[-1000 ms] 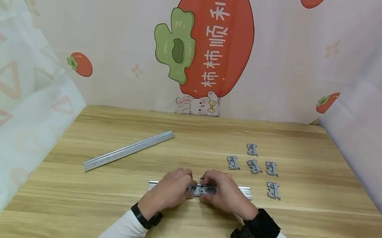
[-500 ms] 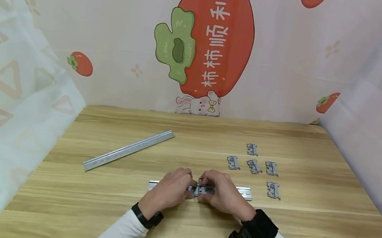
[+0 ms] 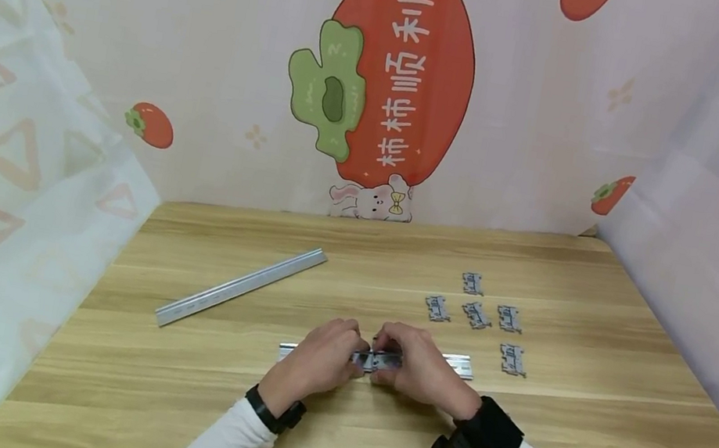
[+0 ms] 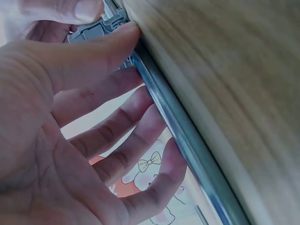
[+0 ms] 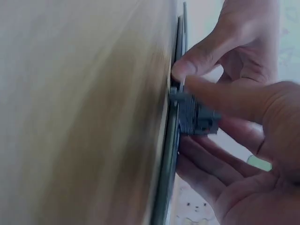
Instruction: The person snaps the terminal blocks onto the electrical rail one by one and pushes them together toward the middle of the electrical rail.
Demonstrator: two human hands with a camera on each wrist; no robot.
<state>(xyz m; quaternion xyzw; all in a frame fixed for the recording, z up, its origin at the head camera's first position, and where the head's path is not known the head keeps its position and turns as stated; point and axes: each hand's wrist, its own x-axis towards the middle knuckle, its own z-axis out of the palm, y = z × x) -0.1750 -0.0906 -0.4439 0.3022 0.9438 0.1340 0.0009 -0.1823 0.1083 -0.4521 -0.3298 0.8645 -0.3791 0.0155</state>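
Note:
A silver slotted DIN rail (image 3: 460, 365) lies crosswise on the table under both hands. My left hand (image 3: 319, 354) grips it left of the middle, with thumb (image 4: 124, 40) along the near edge and fingertips along the far edge. Just to the right, my right hand (image 3: 417, 364) pinches a grey terminal block (image 5: 199, 117) between thumb and fingers. The block stands on edge across the rail, its foot right at the rail's near edge in the right wrist view. Both hands nearly meet there, and in the head view they hide most of the block.
Several grey terminal blocks (image 3: 476, 315) lie spread out at the back right. A second DIN rail (image 3: 242, 287) lies slantwise at the back left of the wooden table (image 3: 226, 424). Printed cloth (image 3: 237, 61) hangs behind and at both sides.
My right hand has shifted slightly left with the terminal block, closer to the left hand. The left hand keeps its grip on the rail. The head view has tilted a little.

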